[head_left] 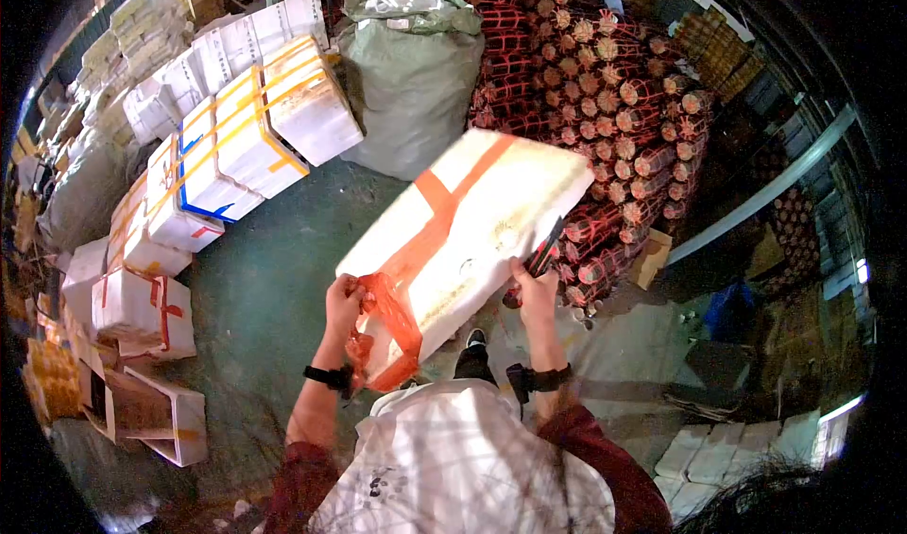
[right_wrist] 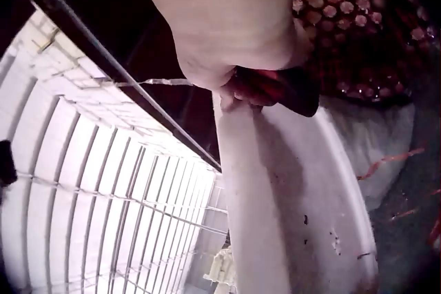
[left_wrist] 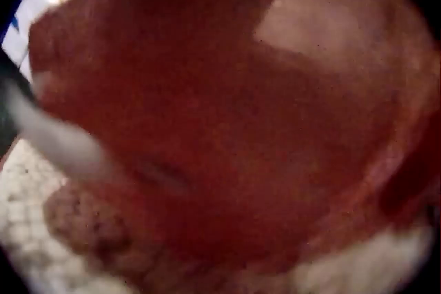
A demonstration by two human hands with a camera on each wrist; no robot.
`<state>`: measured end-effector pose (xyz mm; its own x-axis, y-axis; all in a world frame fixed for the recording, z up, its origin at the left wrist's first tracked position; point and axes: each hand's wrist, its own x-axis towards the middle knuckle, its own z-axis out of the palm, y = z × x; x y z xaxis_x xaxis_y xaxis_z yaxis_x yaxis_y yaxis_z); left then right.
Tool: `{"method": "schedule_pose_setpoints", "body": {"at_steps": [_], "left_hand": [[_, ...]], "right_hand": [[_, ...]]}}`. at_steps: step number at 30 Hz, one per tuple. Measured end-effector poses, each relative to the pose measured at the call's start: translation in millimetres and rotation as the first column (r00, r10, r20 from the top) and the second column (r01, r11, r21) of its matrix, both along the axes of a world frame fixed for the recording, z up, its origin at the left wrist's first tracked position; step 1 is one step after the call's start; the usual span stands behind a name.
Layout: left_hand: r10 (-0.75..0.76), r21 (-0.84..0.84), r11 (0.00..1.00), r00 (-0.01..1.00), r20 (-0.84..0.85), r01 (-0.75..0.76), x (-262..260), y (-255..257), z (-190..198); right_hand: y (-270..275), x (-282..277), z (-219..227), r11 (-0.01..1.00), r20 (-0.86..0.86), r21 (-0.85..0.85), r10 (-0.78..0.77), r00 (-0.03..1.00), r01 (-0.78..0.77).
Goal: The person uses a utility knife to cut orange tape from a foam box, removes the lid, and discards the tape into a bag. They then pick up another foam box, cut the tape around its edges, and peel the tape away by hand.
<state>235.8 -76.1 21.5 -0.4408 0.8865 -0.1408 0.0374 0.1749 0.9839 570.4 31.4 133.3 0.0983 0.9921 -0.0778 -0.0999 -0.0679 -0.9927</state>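
A white foam box [head_left: 482, 222] with red-orange tape [head_left: 439, 218] across its top is tilted in front of the body. The left hand [head_left: 342, 303] pinches a loose, crumpled length of the red tape [head_left: 397, 331] at the box's near left corner. That tape fills most of the left wrist view, blurred [left_wrist: 207, 122]. On the box's right edge, the right hand [head_left: 537, 298] grips a dark-handled tool [head_left: 545, 248]. In the right wrist view the right hand [right_wrist: 234, 39] holds a black and red handle [right_wrist: 282, 88] against the box's side [right_wrist: 255, 190].
Taped foam boxes [head_left: 255, 123] line the left side, with an open box [head_left: 165, 411] lower down. A large green sack [head_left: 406, 90] stands ahead, beside stacked red-netted bundles [head_left: 605, 90]. More white boxes [head_left: 723, 449] lie at lower right. Green floor [head_left: 255, 288] shows between.
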Motion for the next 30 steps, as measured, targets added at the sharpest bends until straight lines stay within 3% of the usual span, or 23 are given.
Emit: {"method": "schedule_pose_setpoints", "body": {"at_steps": [1,4,5,7,8,10,11,12,14,15,16,18,19,20,22,23,26,27,28,29,30], "left_hand": [[0.025,0.031,0.999,1.000,0.009,-0.026,2,-1,5],[0.103,0.114,0.988,0.995,-0.007,-0.102,3,-1,11],[0.121,0.133,0.985,0.991,-0.052,-0.113,-1,0,6],[0.156,0.138,0.981,0.974,-0.163,-0.134,-8,3,12],[0.132,0.120,0.986,0.979,-0.158,-0.114,-11,1,25],[0.180,0.142,0.978,0.964,-0.195,-0.153,-27,13,4],[0.117,0.123,0.985,0.993,0.010,-0.117,-37,17,-11],[0.216,0.036,0.970,0.924,0.316,-0.239,-24,12,30],[0.006,0.098,0.991,0.769,0.639,-0.089,-49,11,3],[0.047,0.070,0.993,0.844,0.534,-0.100,-38,5,21],[0.035,0.172,0.969,0.785,0.618,-0.179,-21,-5,46],[-0.029,0.332,0.875,0.646,0.762,-0.353,9,-31,86],[-0.177,0.426,0.811,0.527,0.831,-0.400,15,-38,94],[-0.171,0.384,0.797,0.436,0.884,-0.466,20,-41,103],[-0.170,0.283,0.758,0.242,0.955,-0.587,35,-46,133],[-0.328,0.379,0.723,0.195,0.924,-0.577,20,-57,110],[0.097,0.340,0.605,0.490,0.866,-0.720,-14,-75,48],[0.550,0.318,0.579,0.647,0.528,-0.751,-2,-79,61],[0.547,0.283,0.754,0.805,0.230,-0.593,16,-91,85],[0.446,0.176,0.887,0.892,-0.081,-0.427,36,-104,115],[0.260,0.007,0.961,0.894,-0.364,-0.276,55,-111,135]], "right_hand": [[4,7,-11,0.998,-0.027,-0.014,0.062,0.998,-0.062],[6,5,-21,0.994,-0.211,0.109,0.032,0.977,-0.009],[6,10,-25,0.999,-0.231,0.012,-0.039,0.972,0.043],[8,5,-13,0.949,-0.070,-0.263,-0.201,0.977,0.176],[14,14,-30,0.961,-0.082,-0.234,-0.168,0.982,0.145],[24,29,-63,0.981,-0.105,-0.174,-0.102,0.989,0.083],[19,24,-55,0.985,-0.166,-0.155,-0.100,0.981,0.074],[11,16,-42,0.989,-0.227,-0.134,-0.097,0.969,0.068],[7,8,-29,0.992,-0.334,-0.108,-0.101,0.937,0.068],[5,5,-23,0.993,-0.386,-0.095,-0.101,0.917,0.069],[1,4,-13,0.998,-0.434,-0.054,-0.057,0.899,0.037],[-10,-2,21,0.971,-0.274,-0.230,-0.131,0.953,0.068],[-9,0,17,0.971,-0.245,-0.231,-0.114,0.963,0.057],[-8,2,14,0.972,-0.216,-0.231,-0.097,0.972,0.046],[1,14,-28,0.997,-0.260,-0.055,0.032,0.965,-0.048],[0,16,-37,0.997,-0.286,-0.075,-0.006,0.958,-0.016],[-7,4,-18,0.991,-0.363,-0.114,-0.110,0.925,0.073],[-15,-3,0,0.987,-0.389,-0.123,-0.143,0.910,0.103],[-22,-8,14,0.982,-0.413,-0.135,-0.177,0.893,0.132],[-24,-12,21,0.973,-0.445,-0.163,-0.222,0.868,0.165],[-25,-11,24,0.984,-0.472,-0.124,-0.173,0.865,0.130]]}}
